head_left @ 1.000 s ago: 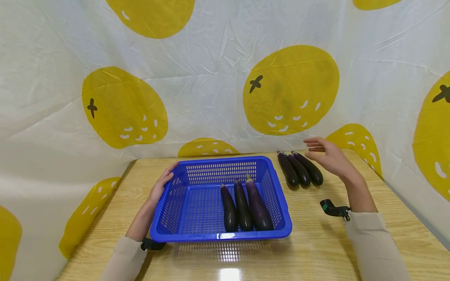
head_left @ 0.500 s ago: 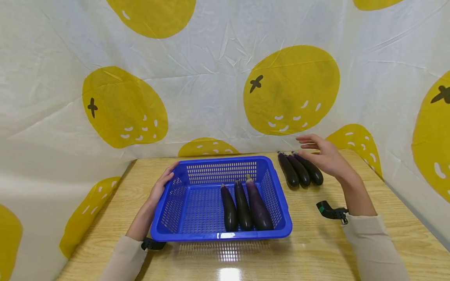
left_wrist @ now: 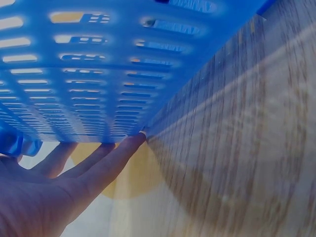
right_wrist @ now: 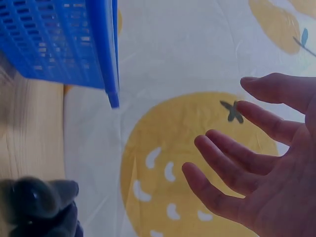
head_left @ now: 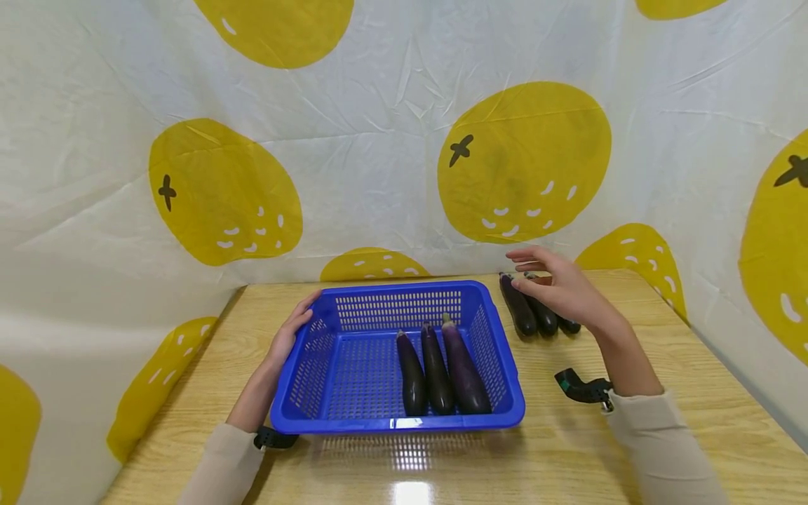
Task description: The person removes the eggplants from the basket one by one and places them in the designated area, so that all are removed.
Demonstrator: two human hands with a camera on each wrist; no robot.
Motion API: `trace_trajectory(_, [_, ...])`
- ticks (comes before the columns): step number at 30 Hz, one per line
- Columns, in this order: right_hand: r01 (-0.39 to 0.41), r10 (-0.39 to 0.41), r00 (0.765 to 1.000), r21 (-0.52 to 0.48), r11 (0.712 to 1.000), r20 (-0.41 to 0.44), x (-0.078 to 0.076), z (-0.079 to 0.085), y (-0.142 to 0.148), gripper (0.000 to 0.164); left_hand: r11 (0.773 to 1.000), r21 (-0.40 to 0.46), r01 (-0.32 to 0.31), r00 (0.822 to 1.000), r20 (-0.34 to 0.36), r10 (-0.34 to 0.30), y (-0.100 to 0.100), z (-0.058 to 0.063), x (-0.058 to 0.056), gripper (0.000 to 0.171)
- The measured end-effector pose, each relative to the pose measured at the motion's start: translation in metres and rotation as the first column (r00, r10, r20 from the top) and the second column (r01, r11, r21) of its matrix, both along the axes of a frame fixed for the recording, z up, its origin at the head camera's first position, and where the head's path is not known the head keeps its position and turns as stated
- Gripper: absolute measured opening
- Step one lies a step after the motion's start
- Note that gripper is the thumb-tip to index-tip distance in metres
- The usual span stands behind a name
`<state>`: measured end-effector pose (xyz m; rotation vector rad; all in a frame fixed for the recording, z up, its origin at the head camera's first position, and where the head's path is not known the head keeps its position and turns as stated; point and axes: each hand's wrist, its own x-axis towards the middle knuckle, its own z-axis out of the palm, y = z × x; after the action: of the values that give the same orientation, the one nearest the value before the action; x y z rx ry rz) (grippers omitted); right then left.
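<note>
Three eggplants (head_left: 544, 317) below raised, spread right grip (head_left: 558, 285), left grip (head_left: 287, 337) straight-fingered against basket (head_left: 398, 426)

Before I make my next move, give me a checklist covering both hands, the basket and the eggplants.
1. Left hand on the basket: ok, it touches the basket's left side.
2. Firmness of that hold: cannot tell from these pictures.
3. Right hand free: ok, its fingers are spread and hold nothing.
4. Room in the basket: ok, three eggplants lie toward its right, leaving the left part bare.
5. Clear sight of the loose eggplants on the table: not ok, the right hand hides part of them in the head view.
</note>
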<state>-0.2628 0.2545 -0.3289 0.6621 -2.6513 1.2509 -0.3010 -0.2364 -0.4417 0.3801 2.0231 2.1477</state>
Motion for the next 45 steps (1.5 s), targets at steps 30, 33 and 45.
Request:
trace_trajectory(30, [-0.212, 0.204, 0.977, 0.171, 0.962, 0.061, -0.001, -0.019, -0.063, 0.045, 0.999, 0.031, 0.014, 1.000, -0.003, -0.014, 0.000, -0.001, -0.002, 0.056])
trace_trajectory(33, [-0.261, 0.242, 0.962, 0.165, 0.951, 0.124, -0.003, -0.017, -0.071, 0.046, 0.999, 0.039, 0.016, 1.000, -0.005, -0.016, 0.000, 0.000, -0.003, 0.056])
trace_trajectory(45, [-0.430, 0.377, 0.821, 0.029, 0.902, 0.429, -0.005, -0.027, -0.099, 0.045, 1.000, 0.023, 0.009, 1.000, 0.002, -0.009, 0.000, 0.001, -0.003, 0.056])
